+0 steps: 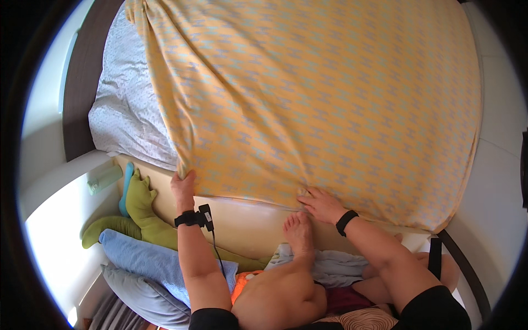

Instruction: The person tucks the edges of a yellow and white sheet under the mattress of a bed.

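A yellow blanket (264, 115) with a repeated blue and grey pattern is spread over most of the bed. My left hand (182, 185) grips its near left edge, where the cloth gathers in a fold running up the left side. Farther right along the same near edge, my right hand (324, 204) pinches a small bunch of the cloth. Creases fan out across the blanket from there. To its left, a white sheet with a small print (128, 103) lies uncovered and wrinkled.
A dark headboard (82, 90) borders the bed's left end. Below the bed edge lie a green plush toy (146, 214), a light green bottle (105, 180), a blue towel (140, 251) and a grey pillow (144, 293). My bare foot (299, 233) rests against the bed's side.
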### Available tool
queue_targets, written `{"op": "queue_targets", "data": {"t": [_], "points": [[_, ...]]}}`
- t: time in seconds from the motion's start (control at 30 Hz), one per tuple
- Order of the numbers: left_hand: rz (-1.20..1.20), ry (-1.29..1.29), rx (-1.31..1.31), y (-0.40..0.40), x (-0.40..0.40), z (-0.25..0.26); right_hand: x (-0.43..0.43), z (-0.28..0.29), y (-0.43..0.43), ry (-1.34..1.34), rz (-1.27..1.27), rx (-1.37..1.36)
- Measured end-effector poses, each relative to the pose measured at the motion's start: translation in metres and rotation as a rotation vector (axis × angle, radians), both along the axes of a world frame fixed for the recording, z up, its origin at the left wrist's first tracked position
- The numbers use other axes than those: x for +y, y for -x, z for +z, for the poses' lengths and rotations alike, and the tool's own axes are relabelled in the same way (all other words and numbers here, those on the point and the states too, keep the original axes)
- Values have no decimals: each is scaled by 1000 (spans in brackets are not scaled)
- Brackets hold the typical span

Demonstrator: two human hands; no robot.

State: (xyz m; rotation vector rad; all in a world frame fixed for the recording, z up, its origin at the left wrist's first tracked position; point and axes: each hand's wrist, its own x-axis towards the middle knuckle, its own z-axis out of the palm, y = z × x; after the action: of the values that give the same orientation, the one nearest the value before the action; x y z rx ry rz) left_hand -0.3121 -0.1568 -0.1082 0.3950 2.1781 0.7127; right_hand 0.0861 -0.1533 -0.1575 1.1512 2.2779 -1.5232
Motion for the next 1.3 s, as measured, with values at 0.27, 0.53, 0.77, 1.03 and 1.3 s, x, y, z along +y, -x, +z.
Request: {"op": "queue_targets", "data": {"t": [0.27,0.53,0.77,1.03,1.3], "points": [[-490,736,921,-7,14,-16,-13,-15,-2,166,100,-118],[-1590,242,797,7,16,-23,-16,-26,-4,-71,113,-94],[-1709,410,629,17,20,-16,-25,-7,-20,-25,-69,-131],[-1603,503,627,44,15,-21,-31,6,2,-6,-31,-379],[-1455,831,760,38,15,-60,-15,-38,-20,660,-119,-165]]}}
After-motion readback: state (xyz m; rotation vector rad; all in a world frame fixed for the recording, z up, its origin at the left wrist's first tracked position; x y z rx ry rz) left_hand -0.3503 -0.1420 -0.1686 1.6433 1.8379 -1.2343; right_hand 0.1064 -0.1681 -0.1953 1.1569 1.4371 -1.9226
